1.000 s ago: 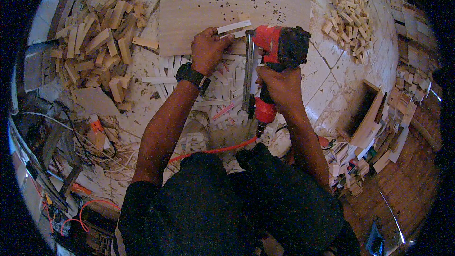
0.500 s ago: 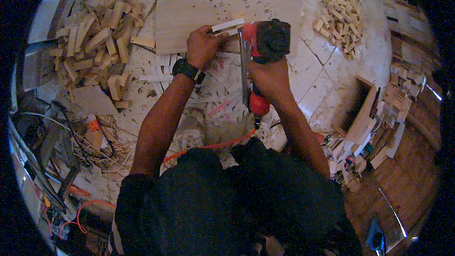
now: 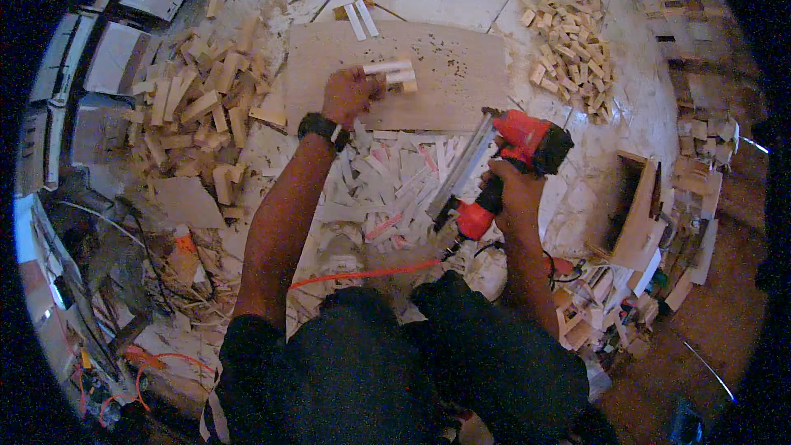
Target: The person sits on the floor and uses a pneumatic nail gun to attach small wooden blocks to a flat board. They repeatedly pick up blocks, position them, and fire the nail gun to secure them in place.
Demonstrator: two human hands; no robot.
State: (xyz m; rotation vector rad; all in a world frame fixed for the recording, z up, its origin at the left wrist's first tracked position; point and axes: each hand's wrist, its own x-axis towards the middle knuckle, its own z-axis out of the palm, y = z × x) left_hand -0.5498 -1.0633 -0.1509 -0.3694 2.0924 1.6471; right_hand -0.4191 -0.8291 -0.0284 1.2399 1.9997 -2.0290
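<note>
Over a flat wooden board (image 3: 321,45), my left hand (image 3: 348,97), with a black watch on its wrist, pinches the left ends of two pale wood strips (image 3: 386,68). The strips' right ends lie on a small light wood block (image 3: 409,85). My right hand (image 3: 519,189) grips the handle of a red and black air nail gun (image 3: 527,138). The gun is tilted, off to the right of the strips and apart from them, and an orange hose (image 3: 362,270) runs to it. Two more white strips (image 3: 361,20) lie on a block at the board's far edge.
Wood blocks (image 3: 206,107) are heaped at left, and smaller blocks (image 3: 581,66) at far right. Loose white strips (image 3: 387,185) cover the floor between my arms. A wooden box (image 3: 638,214) and offcuts stand at right. Cables and a metal frame are at lower left.
The nail gun has moved off the strips, to the right and nearer me, and has tilted. My left hand still holds the strips, and the block under them now shows. The view has shifted.
</note>
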